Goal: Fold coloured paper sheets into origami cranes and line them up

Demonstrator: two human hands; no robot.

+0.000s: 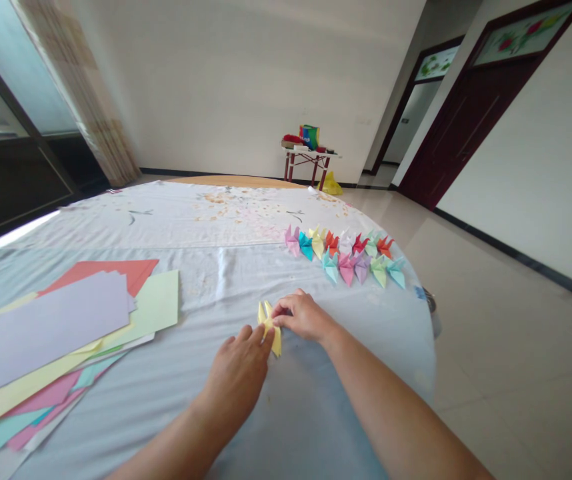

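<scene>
Folded yellow paper (269,327) touches fingers of the left hand (233,373) and right hand (303,317).

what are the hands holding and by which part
A yellow origami crane, held around its middle: the left hand on its near side, the right hand on its far side.

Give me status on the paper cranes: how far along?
Done: two rows of finished paper cranes in mixed colours. In hand: a partly folded yellow paper, held between the left hand and the right hand. Left: a pile of unfolded coloured sheets at the left side; how many will be used can't be told.
</scene>
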